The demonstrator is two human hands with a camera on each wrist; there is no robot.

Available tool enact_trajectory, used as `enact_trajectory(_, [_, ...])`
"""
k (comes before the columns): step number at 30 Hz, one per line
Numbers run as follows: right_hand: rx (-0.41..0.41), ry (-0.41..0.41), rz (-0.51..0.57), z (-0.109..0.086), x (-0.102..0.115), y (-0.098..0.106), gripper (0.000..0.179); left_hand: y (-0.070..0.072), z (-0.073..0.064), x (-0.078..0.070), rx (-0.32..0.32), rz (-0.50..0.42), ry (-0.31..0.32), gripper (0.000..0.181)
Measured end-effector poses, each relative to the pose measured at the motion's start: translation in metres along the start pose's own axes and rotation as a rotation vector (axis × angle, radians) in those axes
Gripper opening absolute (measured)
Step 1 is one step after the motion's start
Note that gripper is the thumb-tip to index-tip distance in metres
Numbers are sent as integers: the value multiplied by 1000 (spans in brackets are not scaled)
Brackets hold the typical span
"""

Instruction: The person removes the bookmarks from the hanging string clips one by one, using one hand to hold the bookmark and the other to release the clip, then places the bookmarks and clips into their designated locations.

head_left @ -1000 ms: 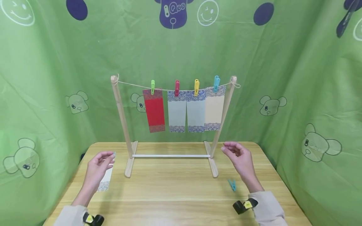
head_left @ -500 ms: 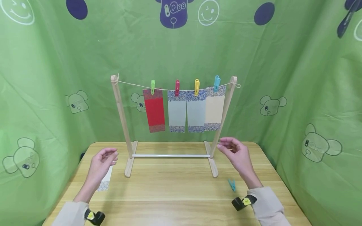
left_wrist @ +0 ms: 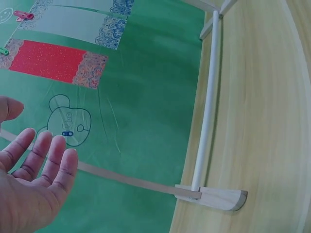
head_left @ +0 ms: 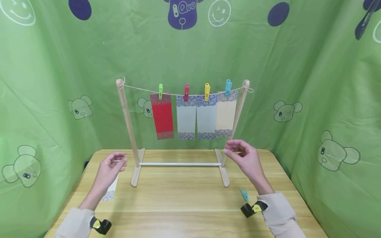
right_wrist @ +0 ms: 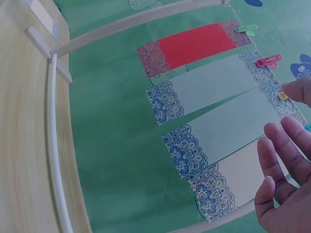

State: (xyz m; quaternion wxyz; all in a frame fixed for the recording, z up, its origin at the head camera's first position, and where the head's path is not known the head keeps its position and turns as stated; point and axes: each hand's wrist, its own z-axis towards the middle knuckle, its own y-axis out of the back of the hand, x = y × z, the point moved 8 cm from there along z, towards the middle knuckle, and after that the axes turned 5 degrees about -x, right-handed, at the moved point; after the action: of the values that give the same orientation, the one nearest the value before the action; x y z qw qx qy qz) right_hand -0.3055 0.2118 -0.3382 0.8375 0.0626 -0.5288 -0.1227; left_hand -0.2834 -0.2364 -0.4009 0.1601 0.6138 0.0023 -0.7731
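Observation:
Raised over the table's left side, my left hand point(head_left: 108, 170) holds nothing, its fingers loosely bent. A white card with a patterned end point(head_left: 110, 191) lies on the table, partly hidden behind that hand. On the other side my right hand point(head_left: 245, 160) hovers in front of the rack's right post point(head_left: 239, 112), fingers relaxed and bare. A loose blue clothespin point(head_left: 244, 194) lies below it. From the string hang a red card point(head_left: 162, 117) under a green clothespin, two pale blue cards point(head_left: 186, 119) under red and yellow clothespins, and a cream card point(head_left: 225, 115) under a blue clothespin.
The wooden rack's left post point(head_left: 128, 119) and white crossbar point(head_left: 180, 164) stand at the back of the wooden table point(head_left: 178, 201). A green curtain point(head_left: 190, 53) surrounds the table at the back and sides. Each wrist wears a black camera.
Both hands have risen slightly and moved inward, the right hand leftward toward the rack's post and the left hand rightward. The cards and clothespins have stayed in place.

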Motion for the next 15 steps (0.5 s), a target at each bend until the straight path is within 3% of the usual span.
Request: enact_trajectory(15, [32, 11, -18, 10, 17, -9, 38, -12, 7, -5, 58, 5, 26, 39])
